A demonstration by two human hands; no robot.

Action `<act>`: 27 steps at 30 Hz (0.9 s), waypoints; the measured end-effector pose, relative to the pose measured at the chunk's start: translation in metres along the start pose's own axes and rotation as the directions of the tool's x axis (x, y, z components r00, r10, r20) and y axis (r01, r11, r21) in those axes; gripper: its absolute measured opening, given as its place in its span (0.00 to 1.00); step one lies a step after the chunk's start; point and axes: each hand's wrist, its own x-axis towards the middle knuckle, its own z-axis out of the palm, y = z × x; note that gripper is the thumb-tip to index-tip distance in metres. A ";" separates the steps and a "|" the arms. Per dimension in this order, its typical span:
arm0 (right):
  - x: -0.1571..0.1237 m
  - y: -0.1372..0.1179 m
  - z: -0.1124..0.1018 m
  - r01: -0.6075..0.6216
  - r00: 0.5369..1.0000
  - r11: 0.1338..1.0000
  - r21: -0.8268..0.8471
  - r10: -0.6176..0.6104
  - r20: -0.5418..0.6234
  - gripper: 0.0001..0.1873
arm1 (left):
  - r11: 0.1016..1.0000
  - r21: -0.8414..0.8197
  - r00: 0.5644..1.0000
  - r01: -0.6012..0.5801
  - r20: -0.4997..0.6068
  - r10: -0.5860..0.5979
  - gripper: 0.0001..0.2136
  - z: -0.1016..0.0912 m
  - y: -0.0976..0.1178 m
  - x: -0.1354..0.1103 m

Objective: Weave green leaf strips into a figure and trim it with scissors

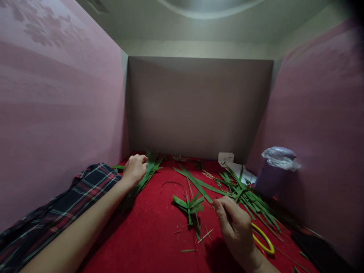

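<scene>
My left hand [135, 169] hovers at the long green leaf blades [149, 172] on the left, its fingers bent, with a gap between thumb and forefinger. My right hand [234, 227] is closed in a pinch; what its fingertips hold, if anything, is hard to make out. Flat green strips [199, 184] run up to those fingertips, but whether they are gripped does not show. Between my hands lies a folded leaf figure [189, 207], with spread tips and a bound stem. Yellow-handled scissors [265, 238] lie partly hidden beneath my right wrist.
A heap of cut leaf strips [247, 195] covers the right of the red cloth [142, 235]. Behind it stand a purple container [269, 178] with clear plastic on top and white paper [241, 171]. Thin scraps lie around. A dark flat object [321, 250] is at the right edge.
</scene>
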 end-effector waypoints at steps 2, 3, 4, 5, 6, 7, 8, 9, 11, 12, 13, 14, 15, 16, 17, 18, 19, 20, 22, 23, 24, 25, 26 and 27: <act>0.000 0.000 0.001 -0.016 1.000 1.000 0.006 0.016 0.002 0.10 | 0.997 0.044 0.998 -0.061 0.010 0.061 0.08 0.009 0.013 -0.006; 0.000 0.001 0.001 -0.023 1.000 1.000 0.007 0.023 0.004 0.10 | 0.995 0.058 0.996 -0.085 0.022 0.084 0.08 0.015 0.019 -0.009; 0.000 0.001 0.001 -0.028 1.000 1.000 0.006 0.028 0.007 0.10 | 0.991 0.066 0.993 -0.112 0.040 0.110 0.08 0.022 0.024 -0.012; 0.000 0.002 0.002 -0.030 1.000 1.000 0.006 0.030 0.009 0.10 | 0.988 0.069 0.989 -0.138 0.063 0.134 0.08 0.029 0.029 -0.015; 0.000 0.003 0.002 -0.032 0.999 0.999 0.005 0.032 0.009 0.10 | 0.984 0.067 0.983 -0.165 0.089 0.159 0.07 0.036 0.033 -0.018; 0.000 0.003 0.002 -0.034 0.999 0.999 0.003 0.034 0.009 0.10 | 0.980 0.060 0.977 -0.190 0.113 0.182 0.06 0.042 0.036 -0.022; 0.000 0.004 0.003 -0.036 0.999 0.999 0.000 0.036 0.007 0.10 | 0.975 0.049 0.969 -0.216 0.133 0.208 0.05 0.049 0.040 -0.026; 0.000 0.004 0.003 -0.038 0.999 0.999 -0.004 0.038 0.005 0.10 | 0.968 0.033 0.959 -0.249 0.149 0.241 0.05 0.054 0.044 -0.030; 0.000 0.005 0.003 -0.045 0.999 0.999 -0.006 0.045 -0.002 0.11 | 0.953 -0.003 0.940 -0.304 0.162 0.300 0.05 0.062 0.051 -0.040; 0.001 0.004 0.003 -0.047 0.999 0.999 -0.005 0.047 -0.002 0.11 | 0.945 -0.024 0.933 -0.325 0.157 0.325 0.05 0.064 0.054 -0.045; 0.001 0.004 0.003 -0.052 0.999 0.999 -0.001 0.052 -0.006 0.11 | 0.939 -0.041 0.927 -0.341 0.148 0.344 0.06 0.066 0.057 -0.050; 0.001 0.003 0.003 -0.059 0.998 0.998 0.000 0.059 -0.007 0.11 | 0.935 -0.058 0.925 -0.351 0.132 0.355 0.07 0.067 0.058 -0.055; 0.001 0.002 0.003 -0.065 0.998 0.998 -0.001 0.065 -0.005 0.12 | 0.932 -0.073 0.925 -0.356 0.116 0.362 0.07 0.067 0.059 -0.059; 0.001 0.001 0.002 -0.074 0.997 0.997 -0.001 0.074 -0.003 0.12 | 0.929 -0.088 0.925 -0.359 0.104 0.367 0.08 0.067 0.059 -0.062; 0.002 0.000 0.002 -0.082 0.997 0.997 -0.002 0.082 0.001 0.12 | 0.928 -0.103 0.925 -0.359 0.096 0.368 0.08 0.067 0.058 -0.065; 0.002 -0.001 0.002 -0.092 0.996 0.996 -0.001 0.092 0.005 0.12 | 0.926 -0.122 0.926 -0.356 0.090 0.368 0.09 0.067 0.056 -0.068; 0.002 -0.001 0.002 -0.106 0.994 0.994 0.003 0.106 0.007 0.12 | 0.925 -0.142 0.927 -0.351 0.087 0.365 0.11 0.067 0.054 -0.069; 0.002 -0.002 0.003 -0.120 0.993 0.993 0.008 0.120 0.007 0.12 | 0.925 -0.164 0.929 -0.343 0.086 0.360 0.12 0.068 0.053 -0.071; 0.002 -0.002 0.004 -0.166 0.986 0.986 0.021 0.166 0.007 0.13 | 0.922 -0.216 0.934 -0.322 0.088 0.347 0.13 0.069 0.051 -0.073; 0.002 -0.002 0.005 -0.194 0.981 0.981 0.026 0.194 0.005 0.14 | 0.919 -0.245 0.936 -0.310 0.092 0.341 0.13 0.070 0.051 -0.074; 0.002 -0.002 0.006 -0.226 0.974 0.974 0.030 0.226 0.004 0.14 | 0.914 -0.274 0.937 -0.298 0.098 0.334 0.13 0.071 0.051 -0.075; 0.002 -0.002 0.006 -0.258 0.966 0.966 0.033 0.258 0.002 0.15 | 0.910 -0.302 0.938 -0.285 0.106 0.329 0.13 0.071 0.051 -0.075; 0.002 -0.002 0.007 -0.288 0.957 0.957 0.035 0.289 0.002 0.15 | 0.905 -0.328 0.939 -0.273 0.115 0.325 0.13 0.071 0.051 -0.075; 0.002 -0.002 0.007 -0.315 0.949 0.949 0.037 0.315 0.005 0.16 | 0.901 -0.349 0.940 -0.260 0.123 0.319 0.13 0.071 0.052 -0.076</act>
